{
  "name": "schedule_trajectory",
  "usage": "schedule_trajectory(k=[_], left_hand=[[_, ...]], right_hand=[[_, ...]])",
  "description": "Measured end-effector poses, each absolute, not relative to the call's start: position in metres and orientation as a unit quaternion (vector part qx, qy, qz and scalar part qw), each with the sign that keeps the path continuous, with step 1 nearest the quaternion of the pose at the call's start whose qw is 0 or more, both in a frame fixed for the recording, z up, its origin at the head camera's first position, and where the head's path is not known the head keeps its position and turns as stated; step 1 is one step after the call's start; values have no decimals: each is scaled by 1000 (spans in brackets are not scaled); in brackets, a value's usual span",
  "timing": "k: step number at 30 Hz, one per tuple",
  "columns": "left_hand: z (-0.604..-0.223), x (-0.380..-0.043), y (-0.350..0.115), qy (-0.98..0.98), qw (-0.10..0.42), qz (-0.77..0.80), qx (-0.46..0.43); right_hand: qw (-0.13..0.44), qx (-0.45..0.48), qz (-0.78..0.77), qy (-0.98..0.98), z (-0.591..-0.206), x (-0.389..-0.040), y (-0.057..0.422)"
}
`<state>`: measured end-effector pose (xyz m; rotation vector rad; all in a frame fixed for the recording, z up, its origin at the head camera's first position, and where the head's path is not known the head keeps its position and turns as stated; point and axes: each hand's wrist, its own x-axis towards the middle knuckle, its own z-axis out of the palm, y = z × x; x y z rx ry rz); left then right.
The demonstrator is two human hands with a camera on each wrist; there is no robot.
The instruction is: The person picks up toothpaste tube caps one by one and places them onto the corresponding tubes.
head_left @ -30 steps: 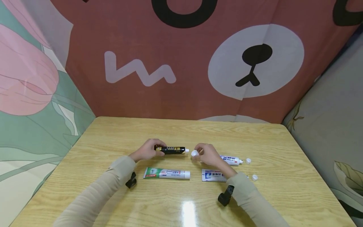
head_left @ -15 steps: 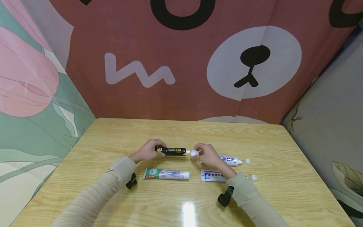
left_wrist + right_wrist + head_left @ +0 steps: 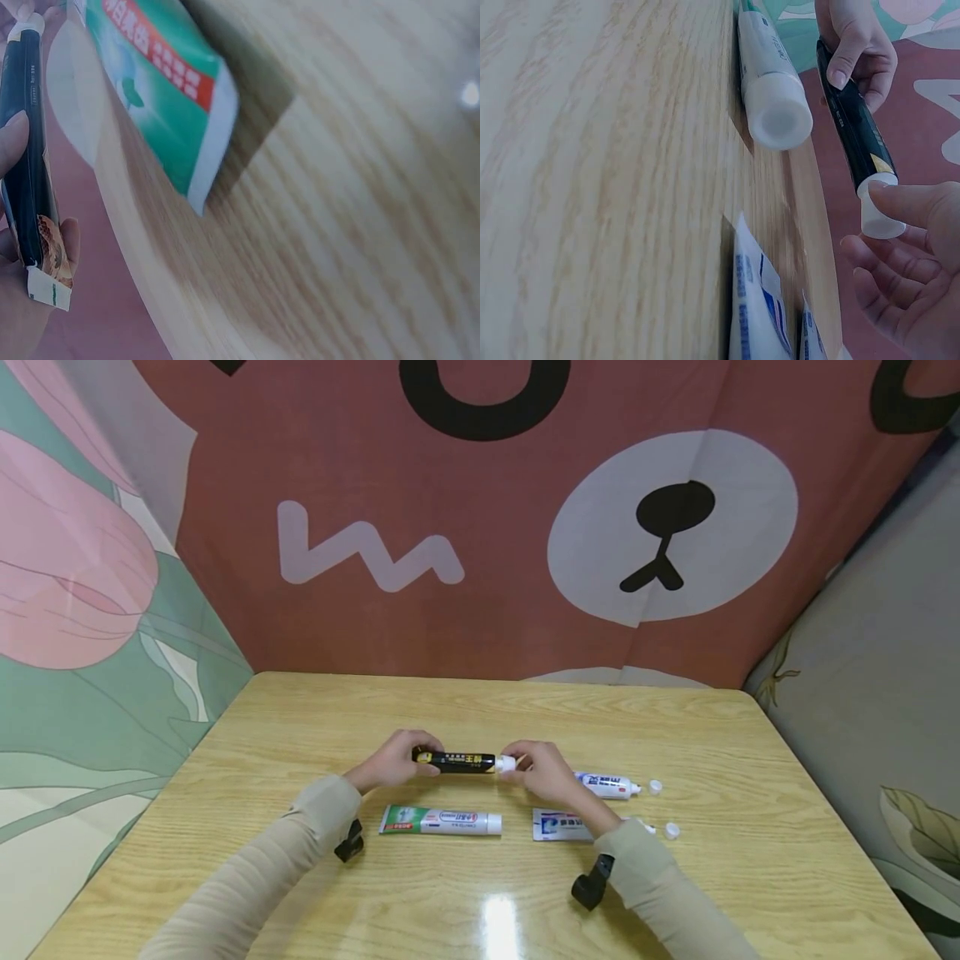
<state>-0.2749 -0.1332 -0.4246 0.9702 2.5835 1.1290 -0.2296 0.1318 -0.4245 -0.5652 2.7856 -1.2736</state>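
My left hand [image 3: 395, 758] grips a black toothpaste tube [image 3: 461, 762] with yellow lettering around its tail end. My right hand [image 3: 546, 770] pinches a white cap [image 3: 882, 217] between thumb and fingers. The cap sits over the nozzle end of the black tube, in line with it; the nozzle itself is hidden inside. In the right wrist view the cap's rim meets the tube's shoulder. A green and white toothpaste tube [image 3: 442, 820], with its white cap on, lies on the table in front of the left hand.
Two white and blue tubes lie uncapped near the right arm: one farther back [image 3: 609, 786], one nearer [image 3: 561, 825] and partly hidden by the forearm. Two loose white caps, the far cap [image 3: 656, 787] and the near cap [image 3: 672, 831], lie beside them on the wooden table [image 3: 420, 893].
The right hand has moved left with the cap, from just off the black tube's bare nozzle to over it. The left hand holds the tube almost where it was.
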Motion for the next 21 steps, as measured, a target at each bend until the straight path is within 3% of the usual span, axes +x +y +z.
schedule_trajectory(k=[21], left_hand=[[-423, -273, -133, 860, 84, 380, 330]], right_hand=[[-31, -210, -388, 897, -424, -231, 126]])
